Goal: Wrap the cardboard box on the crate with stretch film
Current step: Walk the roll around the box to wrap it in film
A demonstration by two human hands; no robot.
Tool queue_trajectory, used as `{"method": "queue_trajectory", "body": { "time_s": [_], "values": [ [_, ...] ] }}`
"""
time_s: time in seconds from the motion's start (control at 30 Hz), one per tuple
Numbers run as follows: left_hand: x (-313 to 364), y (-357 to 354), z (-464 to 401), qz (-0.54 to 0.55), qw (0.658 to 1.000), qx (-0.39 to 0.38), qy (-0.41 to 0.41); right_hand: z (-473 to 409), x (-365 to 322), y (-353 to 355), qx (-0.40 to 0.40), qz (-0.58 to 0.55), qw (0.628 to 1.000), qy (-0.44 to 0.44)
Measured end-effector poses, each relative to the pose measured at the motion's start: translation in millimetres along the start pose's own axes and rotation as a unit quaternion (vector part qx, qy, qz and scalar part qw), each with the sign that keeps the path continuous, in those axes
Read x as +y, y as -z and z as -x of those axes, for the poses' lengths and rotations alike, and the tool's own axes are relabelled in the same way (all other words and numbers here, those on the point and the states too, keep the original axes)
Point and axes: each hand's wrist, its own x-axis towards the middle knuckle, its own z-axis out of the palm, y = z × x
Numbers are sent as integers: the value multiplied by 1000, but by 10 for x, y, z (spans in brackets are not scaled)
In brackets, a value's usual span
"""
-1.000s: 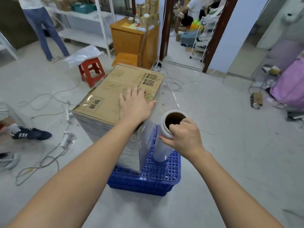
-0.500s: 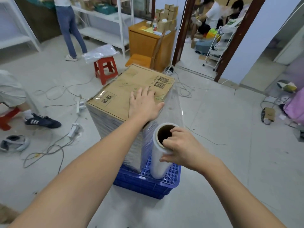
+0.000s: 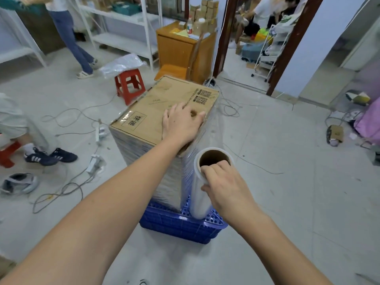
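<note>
- My right hand grips the top rim of the film roll, fingers hooked over its edge into the cardboard core.
- The roll stands upright just beside the box's near right corner, its foot on the blue crate.
- Film runs from the roll onto the box's sides, which are already wrapped in clear layers.
- My left hand lies flat on the box top, fingers spread and pressing down.
- The box sits on the crate on the floor.
- Beyond it stand a red stool and an orange cabinet.
</note>
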Motion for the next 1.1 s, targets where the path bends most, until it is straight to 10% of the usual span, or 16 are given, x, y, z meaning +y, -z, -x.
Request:
{"method": "queue_trajectory", "body": {
  "time_s": [0.23, 0.37, 0.5, 0.83, 1.1],
  "values": [
    [-238, 372, -80, 306, 938, -166, 4, -132, -332, 35, -4, 24, 988, -155],
    [-596, 763, -60, 47, 894, -334, -295, -304, -397, -121, 65, 97, 963, -242],
    [-987, 742, -107, -175, 819, -293, -461, -443, -407, -203, 104, 110, 944, -292],
    [-999, 655, -83, -184, 815, -254, -487, -175, -572, -163, 159, 73, 944, -280],
    [-996, 676, -65, -177, 819, -260, -481, -144, -740, -8, 215, 5, 972, -90]
  ]
}}
